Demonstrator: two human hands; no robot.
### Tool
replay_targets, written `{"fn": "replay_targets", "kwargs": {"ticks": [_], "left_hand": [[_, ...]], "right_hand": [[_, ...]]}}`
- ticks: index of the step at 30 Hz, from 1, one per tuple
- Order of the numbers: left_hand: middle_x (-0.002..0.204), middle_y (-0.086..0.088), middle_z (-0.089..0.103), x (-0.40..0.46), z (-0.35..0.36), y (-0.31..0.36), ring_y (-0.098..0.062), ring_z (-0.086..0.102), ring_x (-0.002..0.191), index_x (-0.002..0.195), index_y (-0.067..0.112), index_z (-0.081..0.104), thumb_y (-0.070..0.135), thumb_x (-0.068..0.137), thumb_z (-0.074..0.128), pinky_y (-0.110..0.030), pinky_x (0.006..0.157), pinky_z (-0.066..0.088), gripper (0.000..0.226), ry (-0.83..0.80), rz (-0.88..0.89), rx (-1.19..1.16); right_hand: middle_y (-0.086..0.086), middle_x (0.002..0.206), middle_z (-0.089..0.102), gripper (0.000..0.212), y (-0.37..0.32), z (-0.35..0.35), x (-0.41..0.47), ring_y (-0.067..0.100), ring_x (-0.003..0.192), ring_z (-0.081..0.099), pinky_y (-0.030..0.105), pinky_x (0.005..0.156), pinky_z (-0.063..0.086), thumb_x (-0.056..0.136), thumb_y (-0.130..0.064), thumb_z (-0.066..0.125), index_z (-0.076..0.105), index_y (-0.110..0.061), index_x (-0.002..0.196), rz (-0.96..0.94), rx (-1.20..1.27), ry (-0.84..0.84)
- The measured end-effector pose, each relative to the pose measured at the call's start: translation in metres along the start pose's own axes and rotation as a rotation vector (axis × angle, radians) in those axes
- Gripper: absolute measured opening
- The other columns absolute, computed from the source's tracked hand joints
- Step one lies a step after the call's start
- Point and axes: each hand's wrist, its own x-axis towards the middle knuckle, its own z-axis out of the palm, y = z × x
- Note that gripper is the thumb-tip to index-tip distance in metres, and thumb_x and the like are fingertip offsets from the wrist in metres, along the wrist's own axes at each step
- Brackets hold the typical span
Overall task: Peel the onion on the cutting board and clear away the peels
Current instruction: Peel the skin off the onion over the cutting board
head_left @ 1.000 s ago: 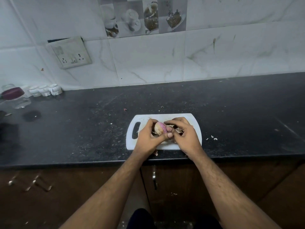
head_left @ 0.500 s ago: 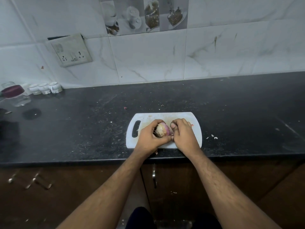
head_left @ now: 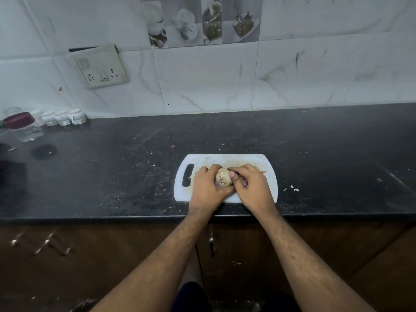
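A small onion with tan, papery skin and a trace of purple sits between both hands over the white cutting board. My left hand cups it from the left and below. My right hand presses against its right side, thumb tip on the skin and fingers curled over the top. A reddish scrap of peel shows just past my right knuckles. Most of the onion's underside is hidden by the hands.
The board lies near the front edge of a black, crumb-strewn counter. White peel bits lie right of the board. A clear jar with a maroon lid and small white cups stand far left by the wall.
The onion has been turned in my hands: its purple side showed before, now the tan papery end faces up. My right hand has closed in against it.
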Motion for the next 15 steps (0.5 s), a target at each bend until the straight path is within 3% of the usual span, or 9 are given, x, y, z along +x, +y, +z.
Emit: {"fn": "replay_targets", "kwargs": {"ticks": [4,8,15], "left_hand": [[0.109,0.002,0.057,0.0002,-0.0015,-0.0001,-0.011,0.054,0.1,0.125,0.019,0.059,0.05,0.068,0.09,-0.014,0.074,0.038,0.072,0.015,-0.044,-0.019],[0.1,0.004,0.06,-0.0009,-0.0034,0.0009,-0.009,0.058,0.091,0.114,0.02,0.064,0.038,0.069,0.092,-0.01,0.07,0.042,0.055,-0.01,-0.026,-0.018],[0.094,0.005,0.063,-0.0031,-0.0051,0.0022,-0.008,0.06,0.088,0.105,0.019,0.07,0.035,0.067,0.092,-0.012,0.07,0.042,0.047,0.013,-0.009,-0.054]], "right_hand": [[-0.012,0.097,0.068,0.019,0.0008,-0.0003,0.001,0.01,0.092,0.064,0.032,0.085,0.053,0.098,-0.028,0.065,0.076,-0.024,0.111,0.076,0.035,0.006],[-0.013,0.095,0.074,0.014,0.0041,-0.0006,0.0047,0.009,0.086,0.069,0.036,0.085,0.057,0.096,-0.026,0.065,0.077,-0.023,0.102,0.179,0.039,0.04],[-0.011,0.104,0.068,0.02,-0.0002,-0.0074,0.0021,0.003,0.101,0.065,0.025,0.091,0.052,0.09,-0.018,0.076,0.077,-0.021,0.11,0.099,0.277,-0.013]]}}
